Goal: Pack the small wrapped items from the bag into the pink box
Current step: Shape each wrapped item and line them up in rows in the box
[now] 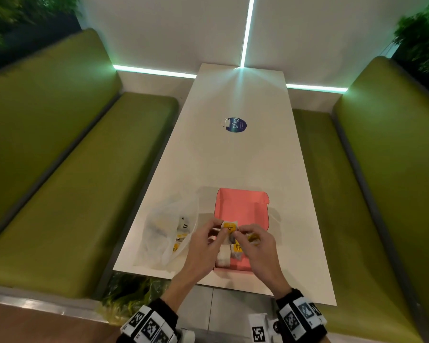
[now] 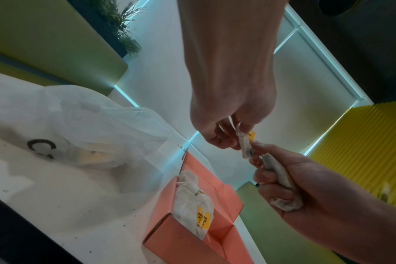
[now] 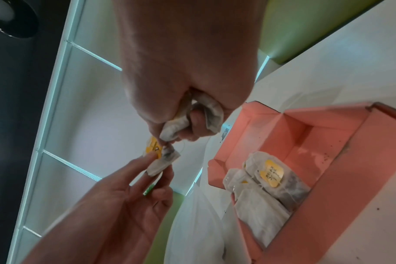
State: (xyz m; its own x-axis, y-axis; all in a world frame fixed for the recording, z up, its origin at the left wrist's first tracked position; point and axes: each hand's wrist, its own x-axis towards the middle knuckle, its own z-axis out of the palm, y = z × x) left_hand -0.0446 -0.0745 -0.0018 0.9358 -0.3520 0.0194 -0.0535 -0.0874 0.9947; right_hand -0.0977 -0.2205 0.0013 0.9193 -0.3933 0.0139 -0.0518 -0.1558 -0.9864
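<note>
pinching one wrapped sachet [image 1: 229,227] with the left hand [image 1: 203,246], the right hand [image 1: 258,246] clutches more; she should part them gently, then lay it flat in the pink box [image 1: 243,201].

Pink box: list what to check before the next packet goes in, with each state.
1. Pink box open, lid back: ok.
2. Room in the box beside the packed packets: ok.
3. Left hand pinches the packet above the box: ok.
4. Right hand grips a crumpled packet and touches the pinched one: not ok, the two need parting.
5. Bag still holds packets: ok.
6. Number left in the bag: cannot tell.
</note>
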